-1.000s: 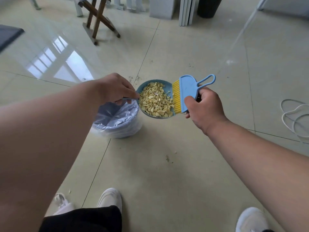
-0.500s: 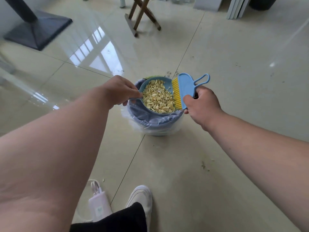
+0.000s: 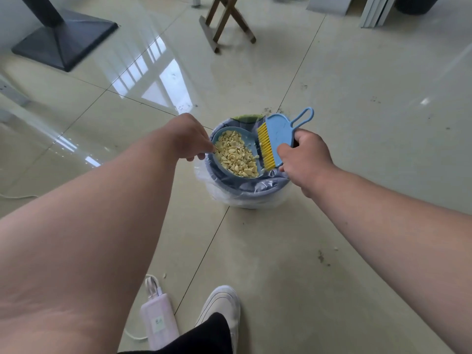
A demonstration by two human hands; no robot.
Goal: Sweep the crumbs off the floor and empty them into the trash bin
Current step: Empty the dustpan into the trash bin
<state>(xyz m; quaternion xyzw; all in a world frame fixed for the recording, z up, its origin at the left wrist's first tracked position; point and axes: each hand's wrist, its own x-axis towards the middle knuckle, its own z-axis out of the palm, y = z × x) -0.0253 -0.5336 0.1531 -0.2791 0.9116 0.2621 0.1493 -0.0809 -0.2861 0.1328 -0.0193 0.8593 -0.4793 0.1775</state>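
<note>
Both arms outstretched | left hand grips dustpan | right hand grips brush

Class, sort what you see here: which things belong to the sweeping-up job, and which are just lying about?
Part of the job:
dustpan
crumbs
brush
trash bin
left hand
right hand

Just lying about:
pink power bank
wooden stand
black table base

Indoor room: glossy tiled floor, table base.
</note>
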